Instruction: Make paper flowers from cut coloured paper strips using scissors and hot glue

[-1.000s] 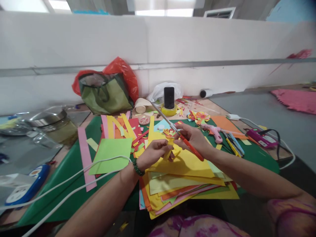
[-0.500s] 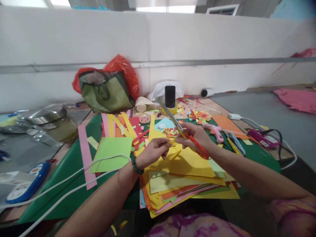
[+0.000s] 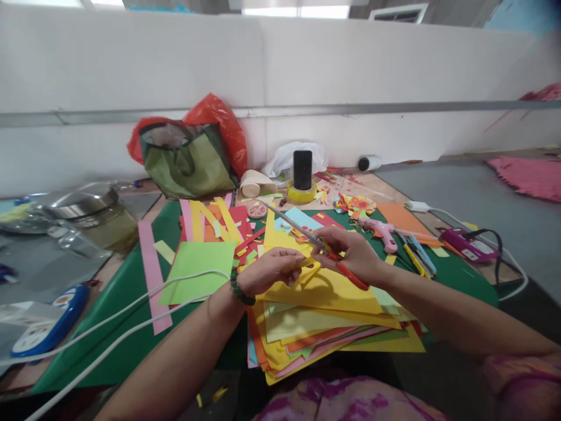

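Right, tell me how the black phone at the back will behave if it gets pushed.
The phone would probably tip before it slides, since it stands upright, taller than wide. It is likely stiff, as its front looks flat and unbent. The yellow tape roll at its base may steady it a little, though how firmly is unclear.

Wooden tabletop, partly covered by a green sheet. On the sheet: six o'clock, a paper stack; nine, a pink strip; three, a glue gun. On bare wood: eleven, an olive bag; twelve, a tape roll.
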`<state>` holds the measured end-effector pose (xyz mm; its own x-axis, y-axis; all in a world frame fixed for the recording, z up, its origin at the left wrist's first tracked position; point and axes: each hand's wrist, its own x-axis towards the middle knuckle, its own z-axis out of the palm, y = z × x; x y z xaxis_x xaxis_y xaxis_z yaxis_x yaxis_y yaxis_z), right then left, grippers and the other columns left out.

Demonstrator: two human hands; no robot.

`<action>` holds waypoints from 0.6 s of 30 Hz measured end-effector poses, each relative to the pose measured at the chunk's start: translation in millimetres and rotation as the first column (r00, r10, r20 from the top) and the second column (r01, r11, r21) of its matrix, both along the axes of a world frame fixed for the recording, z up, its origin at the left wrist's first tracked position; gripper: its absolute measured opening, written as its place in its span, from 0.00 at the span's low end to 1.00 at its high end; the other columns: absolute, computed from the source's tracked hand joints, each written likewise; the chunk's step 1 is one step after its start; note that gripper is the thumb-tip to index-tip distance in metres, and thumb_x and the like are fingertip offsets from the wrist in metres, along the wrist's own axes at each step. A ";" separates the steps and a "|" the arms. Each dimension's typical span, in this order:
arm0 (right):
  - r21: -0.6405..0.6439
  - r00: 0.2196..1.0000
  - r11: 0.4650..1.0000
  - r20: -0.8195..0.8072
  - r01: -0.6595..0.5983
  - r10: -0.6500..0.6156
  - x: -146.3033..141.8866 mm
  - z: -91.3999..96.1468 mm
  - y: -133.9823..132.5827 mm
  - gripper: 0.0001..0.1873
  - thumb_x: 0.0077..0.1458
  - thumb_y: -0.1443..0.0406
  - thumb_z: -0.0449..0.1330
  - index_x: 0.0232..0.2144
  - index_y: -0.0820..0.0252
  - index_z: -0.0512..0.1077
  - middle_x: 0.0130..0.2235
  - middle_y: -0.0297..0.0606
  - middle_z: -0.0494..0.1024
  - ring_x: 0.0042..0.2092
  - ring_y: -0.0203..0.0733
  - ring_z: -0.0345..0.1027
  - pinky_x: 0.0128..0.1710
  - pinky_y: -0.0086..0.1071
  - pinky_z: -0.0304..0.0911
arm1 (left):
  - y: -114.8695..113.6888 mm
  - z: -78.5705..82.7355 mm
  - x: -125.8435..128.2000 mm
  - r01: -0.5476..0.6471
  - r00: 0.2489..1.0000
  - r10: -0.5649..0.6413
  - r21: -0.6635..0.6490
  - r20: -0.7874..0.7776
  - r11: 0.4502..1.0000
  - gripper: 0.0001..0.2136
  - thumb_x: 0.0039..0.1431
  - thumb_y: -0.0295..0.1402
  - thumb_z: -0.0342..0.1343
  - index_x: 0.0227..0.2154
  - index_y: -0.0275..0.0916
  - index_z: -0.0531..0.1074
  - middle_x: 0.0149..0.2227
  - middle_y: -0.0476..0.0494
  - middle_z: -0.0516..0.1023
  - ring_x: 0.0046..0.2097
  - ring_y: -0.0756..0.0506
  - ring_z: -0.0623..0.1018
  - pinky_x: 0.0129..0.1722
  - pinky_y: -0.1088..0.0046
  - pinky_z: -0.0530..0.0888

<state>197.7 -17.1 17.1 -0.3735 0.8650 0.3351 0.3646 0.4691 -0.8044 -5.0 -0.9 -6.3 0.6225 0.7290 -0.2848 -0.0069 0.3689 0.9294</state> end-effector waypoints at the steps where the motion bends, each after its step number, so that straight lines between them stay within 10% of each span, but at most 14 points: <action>1: -0.003 1.000 1.000 -0.016 -0.006 0.006 0.3 0.6 -0.6 0.14 0.51 0.61 0.63 0.40 0.59 0.70 0.31 0.35 0.76 0.25 0.33 0.65 0.25 0.28 0.64 | -0.2 0.8 -0.1 0.012 1.000 -0.012 -0.004 0.001 1.000 0.20 0.43 0.49 0.67 0.24 0.34 0.72 0.20 0.50 0.72 0.22 0.54 0.71 0.22 0.79 0.64; 9: -0.300 0.986 0.954 -0.156 0.009 -0.058 -2.2 4.5 1.0 0.26 0.42 0.53 0.69 0.40 0.60 0.69 0.26 0.32 0.73 0.26 0.37 0.67 0.23 0.31 0.68 | -4.6 6.8 2.4 -0.063 0.997 0.063 0.018 -0.042 0.998 0.23 0.38 0.50 0.69 0.28 0.36 0.72 0.27 0.47 0.79 0.26 0.52 0.77 0.30 0.77 0.71; 18: -0.270 0.995 0.958 -0.020 0.091 -0.100 -4.1 0.3 2.8 0.18 0.41 0.62 0.63 0.38 0.60 0.70 0.24 0.31 0.72 0.25 0.36 0.65 0.23 0.29 0.60 | -5.2 1.7 6.1 -0.138 0.990 0.139 0.144 0.002 0.980 0.20 0.39 0.46 0.70 0.27 0.35 0.71 0.27 0.45 0.80 0.28 0.50 0.78 0.31 0.75 0.73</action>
